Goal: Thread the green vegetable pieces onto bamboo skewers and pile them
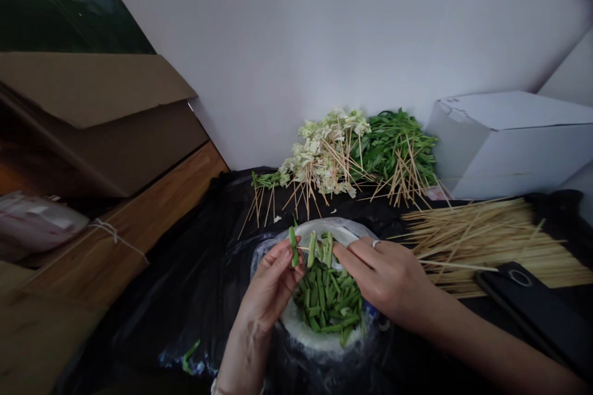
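My left hand (278, 274) pinches a piece of green bean (293, 245) upright between thumb and fingers. The tip of a thin bamboo skewer (303, 249) meets that piece from the right. Several bean pieces (328, 249) are threaded on the skewer close to my right hand (382, 274). This hand, with a ring on one finger, is closed around the skewer, whose tail sticks out to the right past the wrist. Below both hands stands a bowl lined with clear plastic (296, 330), holding many cut green beans (327, 302).
Skewered pale cabbage leaves (324, 142) and skewered leafy greens (393, 142) lie along the wall. Loose bamboo skewers (486, 234) and a phone (532, 305) are at right. A white box (523, 142) stands behind them. A cardboard box (106, 136) is at left. Black plastic sheeting (185, 284) covers the surface.
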A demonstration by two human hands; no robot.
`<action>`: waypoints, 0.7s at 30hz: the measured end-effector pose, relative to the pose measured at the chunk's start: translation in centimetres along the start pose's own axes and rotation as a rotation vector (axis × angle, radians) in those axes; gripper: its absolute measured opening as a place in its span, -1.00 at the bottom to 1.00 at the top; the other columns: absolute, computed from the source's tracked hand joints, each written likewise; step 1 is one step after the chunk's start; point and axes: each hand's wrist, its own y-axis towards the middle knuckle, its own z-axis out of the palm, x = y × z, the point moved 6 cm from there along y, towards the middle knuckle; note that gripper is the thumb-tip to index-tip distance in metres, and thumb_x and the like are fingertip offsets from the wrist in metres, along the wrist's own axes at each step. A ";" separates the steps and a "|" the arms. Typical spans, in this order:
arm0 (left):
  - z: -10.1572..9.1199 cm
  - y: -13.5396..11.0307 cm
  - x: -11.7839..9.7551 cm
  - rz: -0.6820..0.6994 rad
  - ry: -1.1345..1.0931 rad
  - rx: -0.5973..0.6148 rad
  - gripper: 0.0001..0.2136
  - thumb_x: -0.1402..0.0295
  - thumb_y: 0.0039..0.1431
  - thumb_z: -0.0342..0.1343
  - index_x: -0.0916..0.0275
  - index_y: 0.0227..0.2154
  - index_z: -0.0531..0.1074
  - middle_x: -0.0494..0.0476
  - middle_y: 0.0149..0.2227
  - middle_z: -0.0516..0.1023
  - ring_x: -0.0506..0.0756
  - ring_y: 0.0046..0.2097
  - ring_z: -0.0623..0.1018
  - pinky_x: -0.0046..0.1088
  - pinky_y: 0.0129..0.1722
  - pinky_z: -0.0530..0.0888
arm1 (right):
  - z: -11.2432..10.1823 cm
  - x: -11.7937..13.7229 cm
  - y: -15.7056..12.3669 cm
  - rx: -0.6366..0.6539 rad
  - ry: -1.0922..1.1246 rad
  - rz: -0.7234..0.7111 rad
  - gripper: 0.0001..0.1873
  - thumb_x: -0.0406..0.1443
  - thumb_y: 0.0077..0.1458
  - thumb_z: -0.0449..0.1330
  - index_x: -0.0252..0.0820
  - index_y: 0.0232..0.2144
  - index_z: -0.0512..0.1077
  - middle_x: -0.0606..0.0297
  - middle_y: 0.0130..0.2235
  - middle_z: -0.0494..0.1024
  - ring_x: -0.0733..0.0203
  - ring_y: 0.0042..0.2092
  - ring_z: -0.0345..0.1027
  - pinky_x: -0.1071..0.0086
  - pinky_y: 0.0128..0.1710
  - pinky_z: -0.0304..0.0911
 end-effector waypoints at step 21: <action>0.9 0.1 0.3 0.143 0.244 0.036 -0.70 0.31 -0.22 0.48 0.21 -0.33 0.66 0.10 -0.35 0.68 0.04 -0.32 0.58 -0.47 -0.22 0.45 | 0.3 0.3 0.0 0.007 -0.006 -0.007 -0.73 -0.48 0.21 0.00 -0.40 -0.12 0.44 0.27 -0.44 0.41 0.23 -0.44 0.22 0.29 -0.50 0.05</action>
